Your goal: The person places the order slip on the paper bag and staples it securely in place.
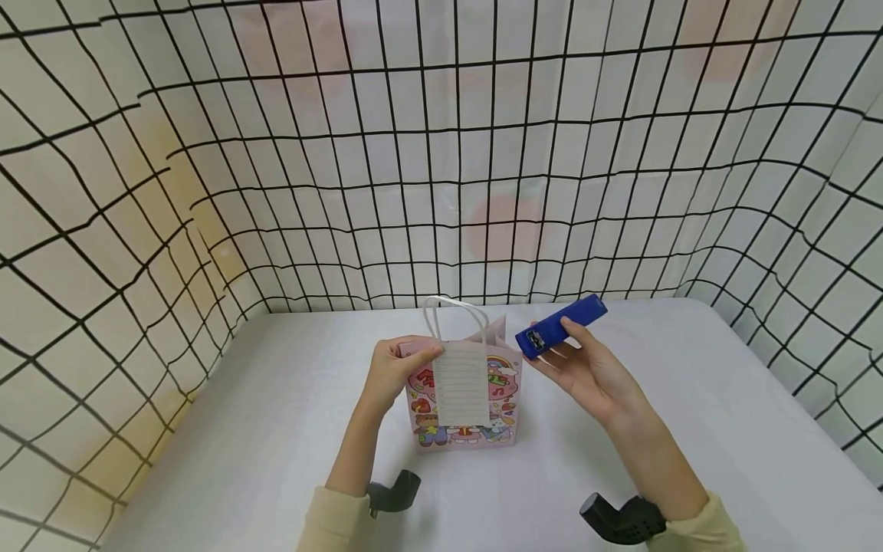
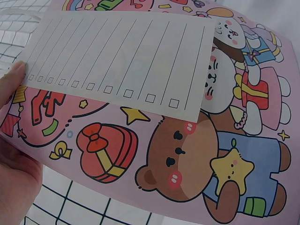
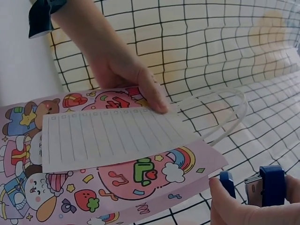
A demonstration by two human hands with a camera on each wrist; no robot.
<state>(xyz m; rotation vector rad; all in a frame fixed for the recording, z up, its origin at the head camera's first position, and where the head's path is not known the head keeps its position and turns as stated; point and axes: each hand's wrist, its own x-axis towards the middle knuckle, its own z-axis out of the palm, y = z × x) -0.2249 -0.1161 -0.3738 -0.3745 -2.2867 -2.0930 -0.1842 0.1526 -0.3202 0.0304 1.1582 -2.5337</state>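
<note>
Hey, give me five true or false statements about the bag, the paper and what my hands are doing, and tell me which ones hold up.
1. The right hand holds a blue stapler. True.
2. The left hand holds lined paper against the gift bag. True.
3. The lined paper covers the whole front of the gift bag. False: printed artwork shows to either side of it and below it.
4. The bear printed on the gift bag is dressed in red. False: the bear wears blue.
5. The lined paper has small checkboxes in a row along one edge. True.
</note>
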